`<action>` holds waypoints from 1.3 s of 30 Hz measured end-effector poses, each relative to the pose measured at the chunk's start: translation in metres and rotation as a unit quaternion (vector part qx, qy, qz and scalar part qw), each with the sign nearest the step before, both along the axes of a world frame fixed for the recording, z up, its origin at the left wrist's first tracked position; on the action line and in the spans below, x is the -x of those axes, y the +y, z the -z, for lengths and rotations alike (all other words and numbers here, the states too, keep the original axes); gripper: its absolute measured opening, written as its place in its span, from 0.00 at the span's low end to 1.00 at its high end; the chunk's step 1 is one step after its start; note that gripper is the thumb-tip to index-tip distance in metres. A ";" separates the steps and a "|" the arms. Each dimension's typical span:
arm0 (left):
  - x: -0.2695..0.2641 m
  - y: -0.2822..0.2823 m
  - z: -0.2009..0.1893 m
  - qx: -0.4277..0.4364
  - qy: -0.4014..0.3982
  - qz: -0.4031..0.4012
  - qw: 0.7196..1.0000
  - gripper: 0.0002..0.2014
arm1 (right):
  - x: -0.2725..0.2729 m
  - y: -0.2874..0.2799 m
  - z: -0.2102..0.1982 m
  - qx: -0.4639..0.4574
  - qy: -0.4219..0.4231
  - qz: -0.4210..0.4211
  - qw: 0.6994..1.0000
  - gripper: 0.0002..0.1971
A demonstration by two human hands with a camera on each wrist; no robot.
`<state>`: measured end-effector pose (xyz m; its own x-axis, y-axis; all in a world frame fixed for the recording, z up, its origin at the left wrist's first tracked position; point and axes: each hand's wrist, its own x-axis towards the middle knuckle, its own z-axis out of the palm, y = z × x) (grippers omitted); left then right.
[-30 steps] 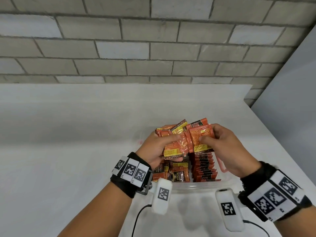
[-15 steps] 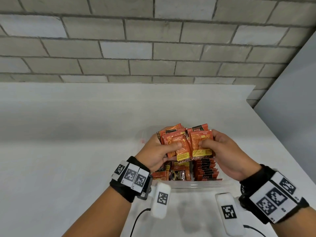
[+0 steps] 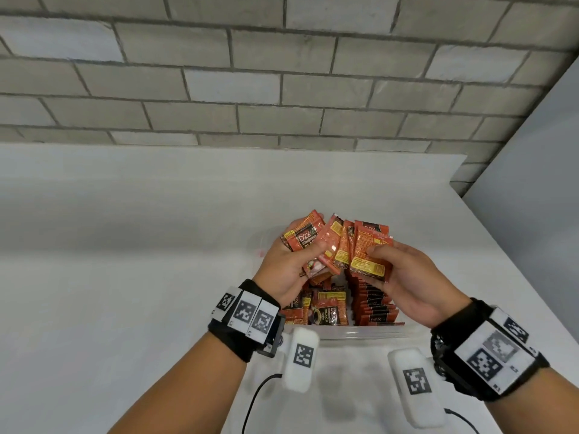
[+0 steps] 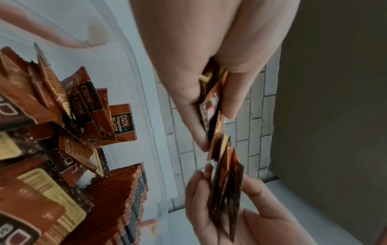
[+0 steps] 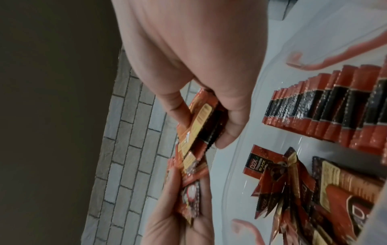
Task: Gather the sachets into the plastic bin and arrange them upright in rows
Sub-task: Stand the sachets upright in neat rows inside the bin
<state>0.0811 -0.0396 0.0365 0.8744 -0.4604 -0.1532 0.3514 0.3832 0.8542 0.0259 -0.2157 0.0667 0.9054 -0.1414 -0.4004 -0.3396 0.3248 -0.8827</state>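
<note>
Orange-red sachets point(image 3: 340, 245) are fanned between your two hands above the far end of the plastic bin point(image 3: 360, 334), which sits on the white worktop point(image 3: 125, 277) near you. Your left hand point(image 3: 288, 270) curls round one part of the batch, thumb pressed across a sachet face; your right hand point(image 3: 410, 280) pinches the other part, thumb on the yellow panel of the front sachet.

Change noted: a second ago the batch was gripped as one overlapping clump, with both hands close together. It is now split and spread wider, and the left share is tilted to the left, with a printed face turned up. Your hands sit slightly farther apart. In my judgement you are sorting and squaring the handful before placing it, not yet lowering it.

Bin contents, as seen from the head and wrist views: one neat upright row point(image 5: 326, 106) runs along the right side; the left side holds a loose group point(image 3: 316, 311), leaning at mixed angles, some lying face up.

Assessment: the task is partly done. The held sachets need aligning to one facing before they go down, and the left group needs standing up into a row. A loose fan may shed a sachet into the bin.
</note>
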 end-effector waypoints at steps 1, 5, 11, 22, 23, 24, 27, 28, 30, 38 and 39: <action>0.000 -0.002 0.001 -0.002 -0.007 -0.008 1.000 0.16 | 0.000 0.002 0.000 -0.008 0.004 -0.005 1.000 0.11; -0.001 -0.007 0.000 -0.015 -0.010 -0.026 1.000 0.16 | -0.002 0.007 0.001 -0.006 0.011 -0.018 1.000 0.11; -0.006 0.003 0.002 0.030 0.068 0.008 0.997 0.11 | -0.004 -0.001 -0.004 0.020 -0.002 -0.013 1.000 0.11; -0.004 0.000 0.008 -0.074 -0.028 -0.004 0.997 0.08 | 0.000 0.008 -0.006 0.065 -0.018 -0.061 0.996 0.14; -0.004 0.001 0.008 -0.071 -0.026 0.002 0.997 0.09 | 0.000 0.008 -0.007 0.060 -0.019 -0.061 0.996 0.15; -0.003 0.001 0.006 -0.064 -0.021 0.009 0.998 0.08 | 0.000 0.008 -0.008 0.056 -0.020 -0.061 0.996 0.15; -0.004 0.001 0.001 -0.022 0.047 0.009 0.999 0.06 | -0.001 0.006 -0.012 0.057 -0.023 -0.056 0.997 0.13; -0.004 0.001 0.001 0.000 0.072 0.003 0.997 0.07 | -0.002 0.004 -0.013 0.057 -0.024 -0.053 0.997 0.12; -0.005 0.001 0.001 0.027 0.091 -0.008 0.995 0.08 | -0.002 0.001 -0.014 0.050 -0.023 -0.045 0.997 0.11; -0.002 0.000 0.008 0.012 0.045 0.018 0.999 0.16 | 0.003 -0.005 -0.009 0.002 -0.014 -0.030 0.999 0.12; -0.002 0.000 0.009 0.001 0.026 0.021 0.999 0.18 | 0.004 -0.005 -0.008 0.000 -0.015 -0.029 0.999 0.12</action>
